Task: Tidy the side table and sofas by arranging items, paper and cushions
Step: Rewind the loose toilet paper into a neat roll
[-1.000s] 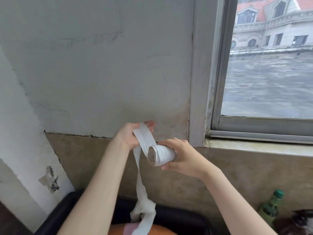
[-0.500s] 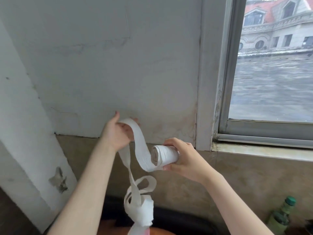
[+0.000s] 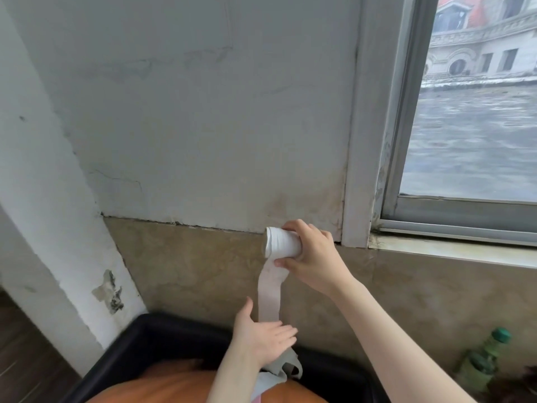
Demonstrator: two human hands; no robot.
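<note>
against a stained grey wall beside a window (image 3: 470,112), the right hand (image 3: 312,257) grips a white toilet paper roll (image 3: 283,242), fingers curled round it, held level with its end facing left. a loose strip of paper (image 3: 268,295) hangs straight down from the roll. the left hand (image 3: 261,340) is below, fingers straight, touching the strip's lower part. underneath sits a black sofa (image 3: 162,330) with an orange cushion (image 3: 162,385). a green bottle (image 3: 483,357) stands at lower right.

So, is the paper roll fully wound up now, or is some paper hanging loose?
Partly unwound. The right hand grips the paper roll, and a loose strip hangs from it to the open left hand.
</note>
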